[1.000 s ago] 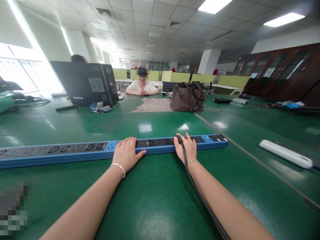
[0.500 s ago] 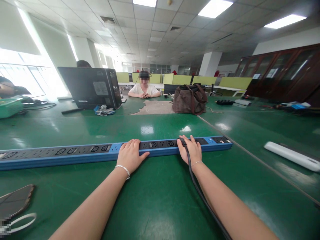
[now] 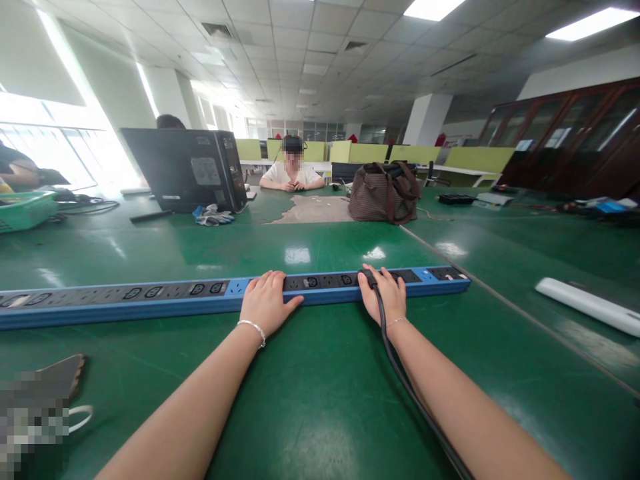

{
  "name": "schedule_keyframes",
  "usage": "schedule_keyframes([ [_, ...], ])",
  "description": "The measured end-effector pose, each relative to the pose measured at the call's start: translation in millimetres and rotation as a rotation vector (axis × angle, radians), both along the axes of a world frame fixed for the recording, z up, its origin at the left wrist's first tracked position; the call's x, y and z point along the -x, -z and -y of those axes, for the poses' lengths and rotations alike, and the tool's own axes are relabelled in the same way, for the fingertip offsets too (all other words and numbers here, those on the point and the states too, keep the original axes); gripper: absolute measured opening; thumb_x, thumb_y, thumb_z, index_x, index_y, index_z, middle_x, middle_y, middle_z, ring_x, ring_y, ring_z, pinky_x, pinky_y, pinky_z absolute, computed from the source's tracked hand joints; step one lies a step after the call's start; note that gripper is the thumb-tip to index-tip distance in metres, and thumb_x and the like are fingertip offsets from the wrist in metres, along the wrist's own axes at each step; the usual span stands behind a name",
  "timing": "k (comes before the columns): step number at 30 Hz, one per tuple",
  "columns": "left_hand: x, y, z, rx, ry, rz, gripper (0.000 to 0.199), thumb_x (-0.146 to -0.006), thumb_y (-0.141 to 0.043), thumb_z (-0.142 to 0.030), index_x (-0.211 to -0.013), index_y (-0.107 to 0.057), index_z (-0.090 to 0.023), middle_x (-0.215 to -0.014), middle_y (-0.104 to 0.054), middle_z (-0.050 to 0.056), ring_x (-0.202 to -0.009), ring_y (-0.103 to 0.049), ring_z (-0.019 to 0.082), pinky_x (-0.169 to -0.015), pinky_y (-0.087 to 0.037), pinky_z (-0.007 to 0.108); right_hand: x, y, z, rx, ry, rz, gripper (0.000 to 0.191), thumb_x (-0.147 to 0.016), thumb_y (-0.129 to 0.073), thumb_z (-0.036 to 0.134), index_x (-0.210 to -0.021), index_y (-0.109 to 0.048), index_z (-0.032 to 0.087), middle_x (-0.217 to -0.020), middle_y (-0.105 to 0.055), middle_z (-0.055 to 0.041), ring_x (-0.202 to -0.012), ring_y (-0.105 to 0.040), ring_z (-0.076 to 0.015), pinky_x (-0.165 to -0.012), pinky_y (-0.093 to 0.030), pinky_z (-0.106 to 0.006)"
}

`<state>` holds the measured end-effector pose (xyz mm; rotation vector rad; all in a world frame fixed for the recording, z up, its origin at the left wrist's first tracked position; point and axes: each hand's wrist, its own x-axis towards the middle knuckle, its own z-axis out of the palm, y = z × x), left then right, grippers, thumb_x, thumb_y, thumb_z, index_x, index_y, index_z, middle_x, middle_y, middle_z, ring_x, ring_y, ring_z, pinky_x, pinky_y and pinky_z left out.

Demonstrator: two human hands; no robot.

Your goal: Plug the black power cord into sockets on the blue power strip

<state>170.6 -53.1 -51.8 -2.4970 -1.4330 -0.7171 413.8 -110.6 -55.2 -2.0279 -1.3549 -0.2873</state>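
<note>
A long blue-and-black power strip (image 3: 175, 315) lies across the green table, with sockets facing up. My left hand (image 3: 265, 303) lies over the strip left of the middle, fingers bent across its top and thumb stretched to the right along the near side. Farther right, my right hand (image 3: 384, 293) closes on a black plug (image 3: 369, 276) at the strip's socket face. The hand hides part of the plug, so how deep it sits I cannot tell. From the plug a black cable (image 3: 400, 373) runs down beside my right forearm towards me.
A computer case (image 3: 185, 170), gloves (image 3: 213, 215) and a brown bag (image 3: 383, 193) stand at the back of the table (image 3: 310, 393). A person (image 3: 293, 170) sits opposite. A white bar (image 3: 587, 307) lies right, a phone (image 3: 60, 380) left, a green basket (image 3: 27, 212) far left.
The whole view has shifted slightly, so things appear a little further right and higher. Both hands keep their places on the strip, and the plug stays in the right hand.
</note>
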Motion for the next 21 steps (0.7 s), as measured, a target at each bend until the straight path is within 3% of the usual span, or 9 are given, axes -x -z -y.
schedule_keyframes([
  [7, 1, 1.7, -1, -0.021, 0.003, -0.025, 0.055, -0.080, -0.050, -0.053, -0.117, -0.051, -0.012, -0.122, -0.058, 0.015, -0.118, -0.049, 0.028, -0.100, -0.035, 0.042, -2, 4.9, -6, -0.029, 0.013, -0.019, 0.034, -0.087, -0.046, 0.039, -0.116, -0.061, 0.030, -0.121, -0.063, -0.0021, -0.121, -0.047, -0.0223, -0.106, -0.020, -0.050],
  [14, 1, 1.7, -1, -0.033, -0.009, -0.040, 0.054, -0.081, -0.050, -0.054, -0.117, -0.051, -0.014, -0.123, -0.059, 0.013, -0.118, -0.050, 0.027, -0.099, -0.037, 0.042, -5, 6.7, -8, -0.058, -0.029, 0.010, 0.035, -0.087, -0.045, 0.038, -0.111, -0.065, 0.023, -0.114, -0.066, -0.0084, -0.119, -0.050, -0.0228, -0.104, -0.022, -0.047],
  [21, 1, 2.4, -2, -0.045, -0.001, -0.033, 0.053, -0.080, -0.051, -0.054, -0.116, -0.051, -0.014, -0.121, -0.059, 0.013, -0.117, -0.051, 0.027, -0.099, -0.037, 0.041, -6, 8.4, -15, -0.218, -0.078, -0.116, 0.034, -0.084, -0.044, 0.038, -0.100, -0.068, 0.020, -0.103, -0.070, -0.0083, -0.106, -0.060, -0.0219, -0.106, -0.021, -0.047],
])
